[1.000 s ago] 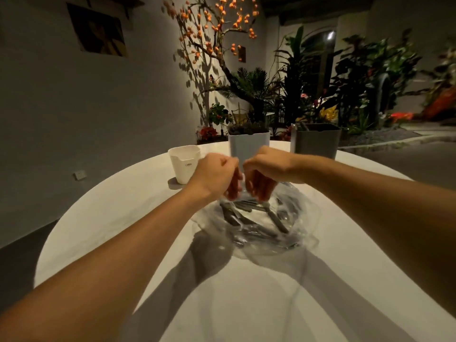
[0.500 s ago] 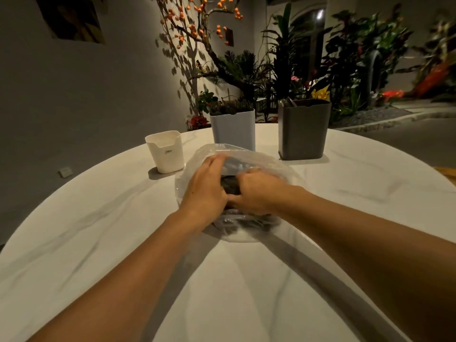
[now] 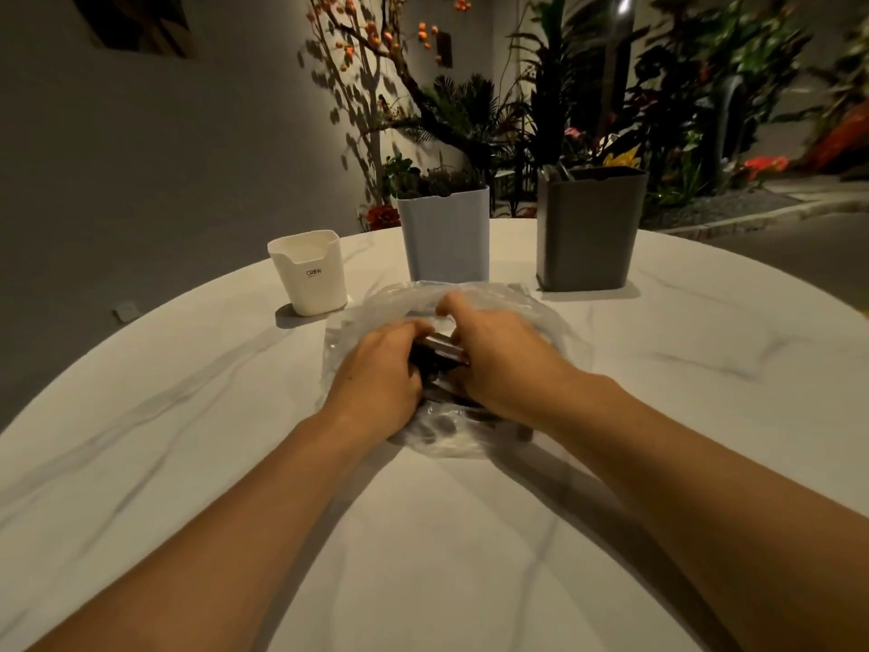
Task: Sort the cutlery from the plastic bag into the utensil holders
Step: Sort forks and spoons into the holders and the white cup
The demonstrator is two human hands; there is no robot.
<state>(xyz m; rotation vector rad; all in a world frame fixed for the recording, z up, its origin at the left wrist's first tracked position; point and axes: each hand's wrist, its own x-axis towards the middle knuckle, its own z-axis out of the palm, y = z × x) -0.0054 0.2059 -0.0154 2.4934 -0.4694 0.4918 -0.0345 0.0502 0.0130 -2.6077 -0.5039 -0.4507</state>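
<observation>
A person's two bare forearms reach forward over a round white marble-patterned table (image 3: 188, 463), seen from a camera worn on the head.

At the centre of the table lies a clear plastic bag (image 3: 531, 317), crumpled and open at the top. Dark metal cutlery (image 3: 439, 352) shows inside it, between the two hands; the single pieces are blurred, so forks, spoons or knives cannot be told apart.

The left hand (image 3: 376, 374) sits at the bag's 9 o'clock side, fingers curled inward against the plastic and the cutlery. The right hand (image 3: 498, 360) sits at the bag's 3 o'clock side, fingers also curled in, with one fingertip raised toward the bag's far rim. Both hands appear to be gripping the bag around the cutlery, though the exact hold is hidden by the knuckles.

Three utensil holders stand beyond the bag, toward the far edge of the table. At 11 o'clock from the bag is a short white holder (image 3: 312, 272) with small dark lettering on its front. At 12 o'clock, just behind the bag, is a taller pale blue holder (image 3: 444, 235). At 1 o'clock is a dark grey holder (image 3: 585, 230), with a few metal handles showing at its rim.

Behind the table are a grey wall (image 3: 164, 157) and dim leafy plants (image 3: 682, 87).
</observation>
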